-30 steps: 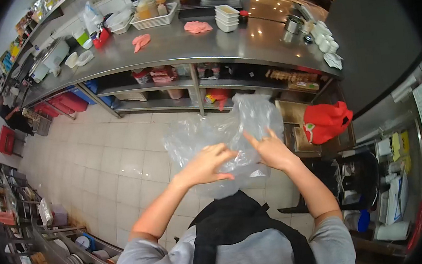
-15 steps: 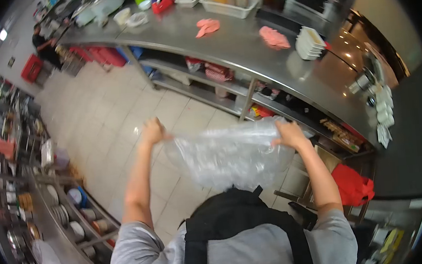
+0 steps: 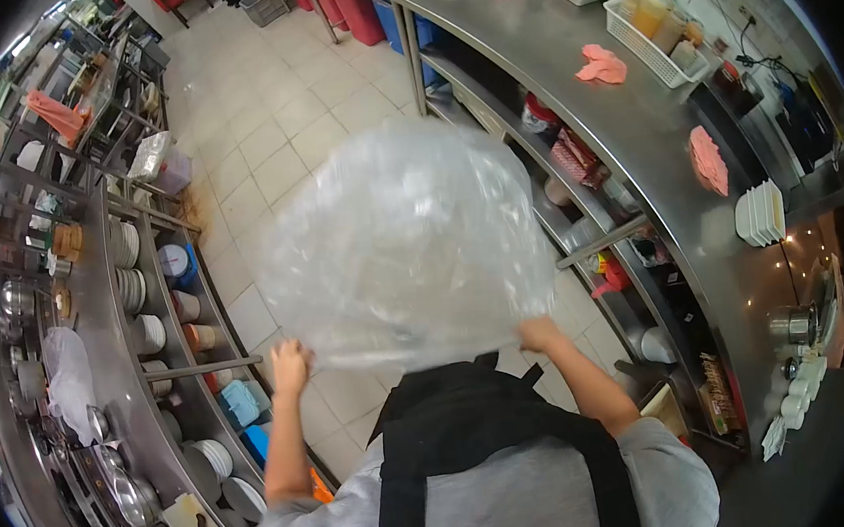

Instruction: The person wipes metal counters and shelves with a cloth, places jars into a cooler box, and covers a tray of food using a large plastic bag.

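Note:
A large clear plastic bag [image 3: 404,235] billows out in front of my chest, puffed up and partly blurred by motion. My left hand [image 3: 291,365] pinches its near edge at the left corner. At the right corner my right hand [image 3: 541,333] grips the same edge, fingers closed. Between the two hands the edge is stretched nearly straight, just beyond the black apron [image 3: 464,400]. The bag hides part of the tiled floor and the lower shelf behind it.
On the right runs a steel counter [image 3: 671,131] with pink cloths [image 3: 602,65], a white basket [image 3: 659,42] of bottles and stacked white containers [image 3: 761,214]. Left stands a steel workbench [image 3: 116,381] with plates [image 3: 126,244] on its shelves. Tiled floor [image 3: 258,107] lies between.
Both hands have come down and nearer my body. The bag has gone from hanging below the hands to ballooning up and forward. My view has turned right.

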The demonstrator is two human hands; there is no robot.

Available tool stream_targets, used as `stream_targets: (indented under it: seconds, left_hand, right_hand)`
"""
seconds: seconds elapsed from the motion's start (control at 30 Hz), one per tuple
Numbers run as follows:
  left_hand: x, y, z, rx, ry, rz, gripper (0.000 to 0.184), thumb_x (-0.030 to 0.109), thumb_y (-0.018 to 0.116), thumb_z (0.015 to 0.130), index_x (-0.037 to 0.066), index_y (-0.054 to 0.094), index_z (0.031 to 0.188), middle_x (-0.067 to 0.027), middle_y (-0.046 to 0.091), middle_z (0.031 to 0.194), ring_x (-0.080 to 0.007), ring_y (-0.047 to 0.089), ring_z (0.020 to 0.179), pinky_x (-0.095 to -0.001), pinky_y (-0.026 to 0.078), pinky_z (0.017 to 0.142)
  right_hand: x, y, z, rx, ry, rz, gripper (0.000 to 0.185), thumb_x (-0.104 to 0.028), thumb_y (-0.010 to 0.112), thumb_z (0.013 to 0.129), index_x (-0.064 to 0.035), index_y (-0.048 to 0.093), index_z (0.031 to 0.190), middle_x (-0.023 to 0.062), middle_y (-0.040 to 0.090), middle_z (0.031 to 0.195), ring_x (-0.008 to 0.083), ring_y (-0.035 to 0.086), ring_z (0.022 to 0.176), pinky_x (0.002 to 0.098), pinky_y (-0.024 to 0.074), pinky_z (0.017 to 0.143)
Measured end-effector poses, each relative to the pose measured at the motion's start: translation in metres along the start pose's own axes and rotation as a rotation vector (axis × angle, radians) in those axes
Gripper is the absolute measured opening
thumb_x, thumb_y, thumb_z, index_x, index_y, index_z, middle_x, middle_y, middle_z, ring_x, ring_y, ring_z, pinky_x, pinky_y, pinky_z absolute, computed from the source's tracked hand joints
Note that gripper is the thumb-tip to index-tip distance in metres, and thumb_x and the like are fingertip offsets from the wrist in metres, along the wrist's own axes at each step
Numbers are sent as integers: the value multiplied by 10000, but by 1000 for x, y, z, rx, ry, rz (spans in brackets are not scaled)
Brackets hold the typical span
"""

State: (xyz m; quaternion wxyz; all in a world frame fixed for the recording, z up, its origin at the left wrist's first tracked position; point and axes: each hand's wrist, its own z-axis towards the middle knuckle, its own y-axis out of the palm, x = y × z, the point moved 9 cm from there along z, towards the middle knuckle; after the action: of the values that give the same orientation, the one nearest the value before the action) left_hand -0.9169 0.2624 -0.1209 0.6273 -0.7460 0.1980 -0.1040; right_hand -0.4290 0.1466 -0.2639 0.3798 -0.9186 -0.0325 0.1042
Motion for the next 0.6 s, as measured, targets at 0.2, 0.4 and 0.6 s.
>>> stream_targets:
  seconds: [0.2,0.4,0.6]
  left_hand:
    - [-104,22,-2,340,-629,-641,361,86,709,721,53,597,1062,-192,584,1101,-352,573,1043,-441,463,892]
    - [-19,-194,192,464,-35,-1028,298,13,614,821,21,568,1114,-166,654,1065,-301,624,1026,-368,476,880]
    - [48,-370,192,653,678,-864,575,95,687,778,94,488,1318,-141,470,1357,-310,447,1265,-378,374,1037]
  right_hand:
    - [-5,-49,12,88,125,393,547,-403,803,673,-124,641,1115,142,636,1122,355,598,1034,425,475,915]
    - [-121,-335,-4,626,-367,659,1283,-474,872,555,-97,101,1509,243,234,1472,403,229,1379,492,258,1107]
    - [-159,-511,-26,954,-399,897,574,-271,775,759,-100,574,1269,115,653,1080,213,620,990,347,459,905]
